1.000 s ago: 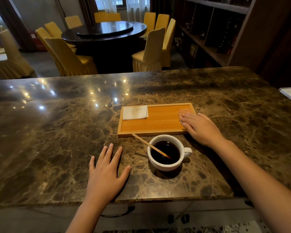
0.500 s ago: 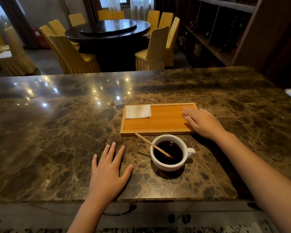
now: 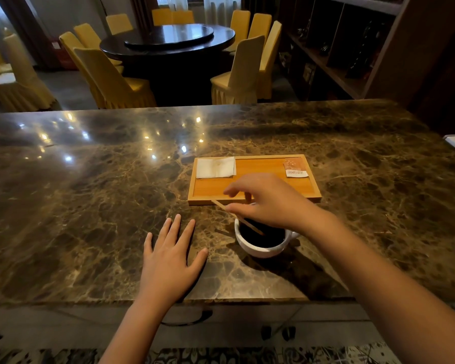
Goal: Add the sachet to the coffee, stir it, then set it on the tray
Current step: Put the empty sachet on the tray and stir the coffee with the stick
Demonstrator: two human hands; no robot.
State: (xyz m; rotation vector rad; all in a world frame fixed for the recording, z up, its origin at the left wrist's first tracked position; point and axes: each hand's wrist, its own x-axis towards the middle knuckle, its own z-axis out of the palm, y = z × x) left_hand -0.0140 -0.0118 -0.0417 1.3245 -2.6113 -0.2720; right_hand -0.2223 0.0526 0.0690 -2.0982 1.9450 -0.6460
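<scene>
R hand (image 3: 267, 203) pinched on thin wooden stir stick (image 3: 243, 221) slanting into white ceramic cup of black coffee (image 3: 260, 239), prob to stir. Cup off wooden rectangular tray (image 3: 255, 198), by its near edge. Orange paper sachet (image 3: 295, 167) in tray's far-right corner. L hand (image 3: 168, 261) flat, fingers spread on marble countertop (image 3: 90, 206), empty, bracing.

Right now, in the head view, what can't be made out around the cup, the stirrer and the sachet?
- Grip: whether the right hand has closed on the stirrer is unclear; motion blur smears the fingertips.
- Cup: its far rim and most of the handle are hidden by the right hand and wrist.
- Sachet on the tray: print too small to read; torn or sealed, cannot tell.
</scene>
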